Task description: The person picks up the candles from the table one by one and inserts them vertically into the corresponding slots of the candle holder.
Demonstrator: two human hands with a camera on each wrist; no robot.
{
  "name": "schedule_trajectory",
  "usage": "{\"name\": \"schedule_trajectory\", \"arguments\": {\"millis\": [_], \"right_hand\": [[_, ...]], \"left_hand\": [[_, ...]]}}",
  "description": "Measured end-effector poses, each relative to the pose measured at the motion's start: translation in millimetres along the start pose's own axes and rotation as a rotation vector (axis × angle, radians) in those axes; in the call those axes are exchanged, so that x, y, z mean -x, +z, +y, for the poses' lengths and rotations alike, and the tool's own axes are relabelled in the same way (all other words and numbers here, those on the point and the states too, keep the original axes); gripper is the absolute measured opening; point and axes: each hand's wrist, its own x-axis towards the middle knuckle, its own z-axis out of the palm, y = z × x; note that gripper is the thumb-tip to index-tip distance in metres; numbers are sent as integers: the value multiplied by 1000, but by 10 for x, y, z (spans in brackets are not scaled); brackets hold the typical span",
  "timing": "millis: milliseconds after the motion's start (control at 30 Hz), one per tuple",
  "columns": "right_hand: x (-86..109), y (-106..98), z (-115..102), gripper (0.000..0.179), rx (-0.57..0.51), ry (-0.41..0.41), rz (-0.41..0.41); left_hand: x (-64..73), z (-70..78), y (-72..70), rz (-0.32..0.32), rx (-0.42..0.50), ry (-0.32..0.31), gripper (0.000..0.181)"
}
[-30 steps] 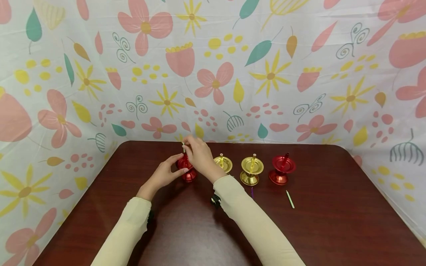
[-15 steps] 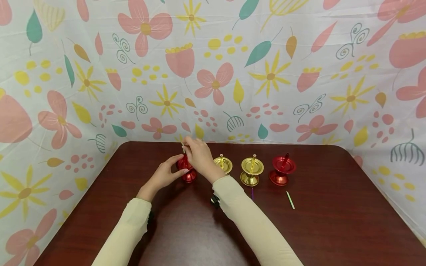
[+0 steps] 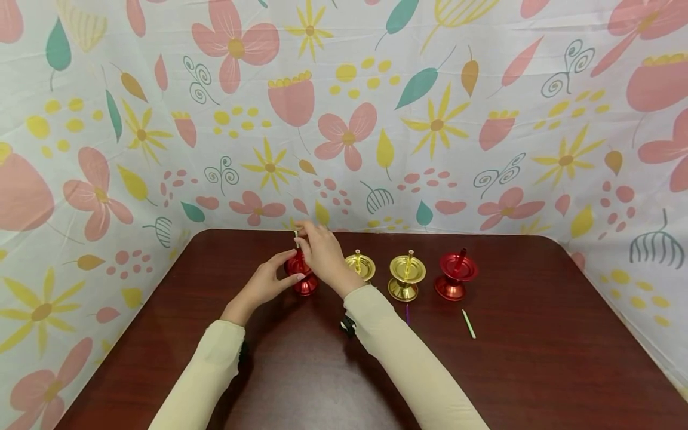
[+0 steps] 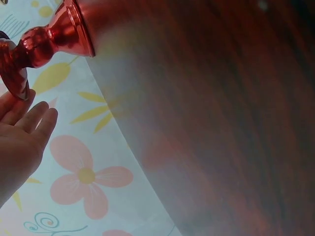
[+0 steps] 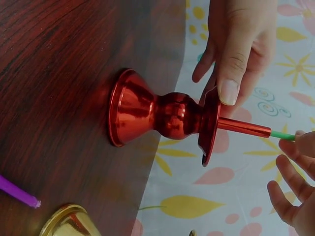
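At the left end of the row stands a red metallic candle holder (image 3: 306,285), upright on the table. My left hand (image 3: 260,280) grips its dish by the rim; in the right wrist view the thumb (image 5: 230,91) presses on the dish edge. A thin green candle (image 5: 281,135) has its lower end at the mouth of the holder's red tube (image 5: 244,127). My right hand (image 3: 325,254) pinches the candle above that tube. How deep the candle sits inside is hidden. In the left wrist view, fingers (image 4: 44,123) of the left hand spread beside the dish.
Two gold candle holders (image 3: 407,269) and another red one (image 3: 455,275) stand to the right on the dark wooden table (image 3: 527,358). A purple candle (image 3: 407,314) and a pale green candle (image 3: 469,323) lie in front. Flowered cloth (image 3: 349,89) hangs behind.
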Motion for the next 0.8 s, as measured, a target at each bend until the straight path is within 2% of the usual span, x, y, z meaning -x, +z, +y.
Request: {"name": "schedule_trajectory", "arguments": {"millis": [233,433,800], "right_hand": [[26,-44,-17,31,-8,13,-35],[39,-144,-73,29,-30,-35,-36],[91,-375,-140,20,-83,-92,-100]], "left_hand": [[3,3,16,12,-7,34,68],[5,9,-16,18,-2,66,67],[70,49,-88,33,3,39,63]]}}
